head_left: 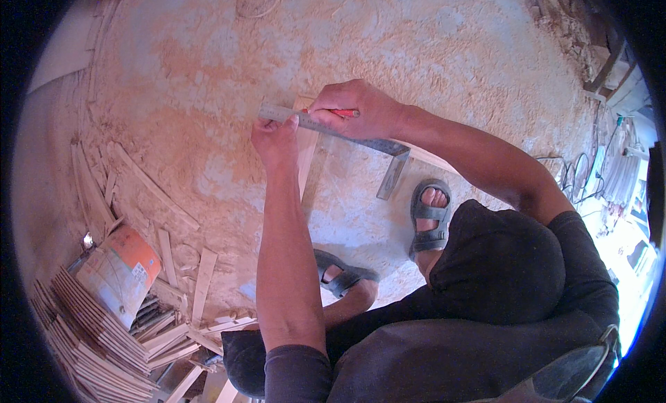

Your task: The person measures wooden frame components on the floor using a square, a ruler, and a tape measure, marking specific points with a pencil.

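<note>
A metal carpenter's square [394,172] lies across a narrow pale wooden board [306,156], its short leg pointing back toward my feet. My left hand [275,140] pinches the square near its far left end, the thumb on its near edge. My right hand [361,106] is closed around a red pencil [347,113], close above the square where it crosses the wood. The pencil's tip is hidden by my fingers. Beyond the square's corner, another pale wood strip [433,158] shows partly under my right forearm.
My sandalled feet [429,212] are just behind the work. Sawdust and shavings cover the floor [201,70]. At the left lie loose wood offcuts [156,188], an orange and white bucket [125,267] and a stack of thin boards [90,340]. Cables [576,174] lie at the right.
</note>
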The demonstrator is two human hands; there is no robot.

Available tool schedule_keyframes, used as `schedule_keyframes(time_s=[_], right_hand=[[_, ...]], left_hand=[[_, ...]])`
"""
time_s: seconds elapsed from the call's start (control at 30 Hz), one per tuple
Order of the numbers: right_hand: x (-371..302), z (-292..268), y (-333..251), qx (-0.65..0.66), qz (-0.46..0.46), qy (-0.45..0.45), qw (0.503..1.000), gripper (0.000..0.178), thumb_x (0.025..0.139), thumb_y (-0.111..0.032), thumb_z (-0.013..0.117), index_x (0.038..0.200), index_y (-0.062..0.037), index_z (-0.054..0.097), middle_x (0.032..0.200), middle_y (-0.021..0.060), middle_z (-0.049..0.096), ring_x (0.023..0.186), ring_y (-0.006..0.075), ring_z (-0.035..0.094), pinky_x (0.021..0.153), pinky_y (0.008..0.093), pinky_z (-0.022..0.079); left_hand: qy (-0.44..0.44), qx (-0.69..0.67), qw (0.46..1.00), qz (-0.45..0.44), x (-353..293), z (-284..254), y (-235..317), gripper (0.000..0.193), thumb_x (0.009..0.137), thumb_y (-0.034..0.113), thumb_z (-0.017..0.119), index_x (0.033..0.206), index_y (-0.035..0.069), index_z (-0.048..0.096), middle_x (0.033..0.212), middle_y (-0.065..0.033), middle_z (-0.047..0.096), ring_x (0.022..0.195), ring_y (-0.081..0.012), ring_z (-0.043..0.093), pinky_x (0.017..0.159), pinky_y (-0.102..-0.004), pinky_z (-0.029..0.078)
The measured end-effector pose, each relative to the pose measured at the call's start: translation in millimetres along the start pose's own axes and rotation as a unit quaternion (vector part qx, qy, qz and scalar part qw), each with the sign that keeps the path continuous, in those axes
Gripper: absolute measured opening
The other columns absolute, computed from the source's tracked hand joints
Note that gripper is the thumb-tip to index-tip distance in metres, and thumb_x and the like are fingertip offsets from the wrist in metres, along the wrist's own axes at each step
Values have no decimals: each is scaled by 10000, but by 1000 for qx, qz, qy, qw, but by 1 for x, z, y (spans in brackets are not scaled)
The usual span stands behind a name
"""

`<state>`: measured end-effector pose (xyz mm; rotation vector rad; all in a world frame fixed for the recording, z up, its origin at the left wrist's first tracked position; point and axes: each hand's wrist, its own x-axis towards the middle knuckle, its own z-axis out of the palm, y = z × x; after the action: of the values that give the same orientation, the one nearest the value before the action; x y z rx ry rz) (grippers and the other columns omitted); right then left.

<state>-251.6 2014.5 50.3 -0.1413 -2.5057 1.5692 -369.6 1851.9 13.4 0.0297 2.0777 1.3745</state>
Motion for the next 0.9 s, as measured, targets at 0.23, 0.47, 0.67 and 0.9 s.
schedule_keyframes(time_s=[0.23,0.47,0.67,0.9], right_hand=[[-9,-8,-35,-209,59,-118,969,83,878,-133,681,912,-58,680,811,123,674,719,340,673,639,426,539],[-95,-3,-21,-195,-32,54,979,259,790,-161,735,1027,-94,655,981,132,632,922,342,620,778,466,500],[-135,15,-19,-242,55,41,968,342,741,-123,709,1067,-99,610,1101,126,580,1092,354,527,916,483,435],[-132,24,7,-240,53,75,966,403,695,-63,721,1078,-94,598,1091,143,568,1040,354,534,880,467,453]], left_hand=[[13,-32,999,-2,5,-1,-14,299,808,-140,687,1073,-34,597,1025,-88,694,921,-152,664,818,-293,531],[10,-93,996,-17,8,-1,-22,284,810,-136,689,1061,-36,602,1014,-93,692,903,-152,664,794,-285,534],[32,-112,992,-55,6,-6,-18,233,809,-136,686,1014,-45,626,967,-84,682,856,-142,649,769,-267,533],[28,-119,991,-53,5,-1,-6,228,822,-130,675,1027,-41,629,953,-68,674,837,-139,639,773,-261,525]])
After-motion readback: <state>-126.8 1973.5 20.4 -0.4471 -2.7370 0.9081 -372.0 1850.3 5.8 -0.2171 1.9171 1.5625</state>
